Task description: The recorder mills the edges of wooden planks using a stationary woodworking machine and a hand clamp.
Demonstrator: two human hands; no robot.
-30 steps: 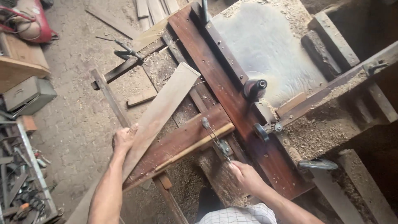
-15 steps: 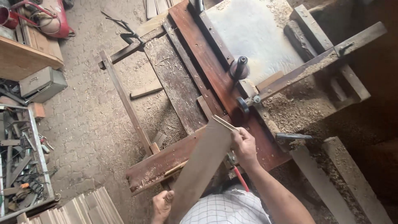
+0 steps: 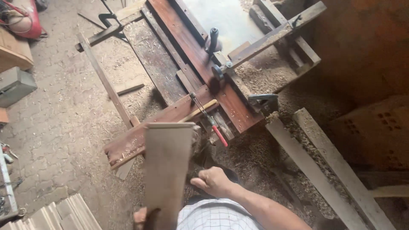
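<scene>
A pale wooden plank (image 3: 167,170) stands close to the camera, its far end pointing up toward the workbench. My left hand (image 3: 142,217) grips its near end at the bottom edge of the view, mostly hidden behind the board. My right hand (image 3: 214,181) hangs beside the plank's right side, fingers curled loosely, holding nothing. Beyond them lies the reddish-brown wooden machine bench (image 3: 191,55) with a black knob (image 3: 214,36) and a red-handled tool (image 3: 217,132) on its near end.
Sawdust covers the paved floor. Two long pale boards (image 3: 324,170) lie at the right. A stack of cut planks (image 3: 59,215) sits at the bottom left. A grey metal box (image 3: 15,85) and a red machine (image 3: 23,19) stand at the left.
The plank has come off the bench and swung upright toward me. My right hand has let go of it and dropped near my body. The view has shifted left and back.
</scene>
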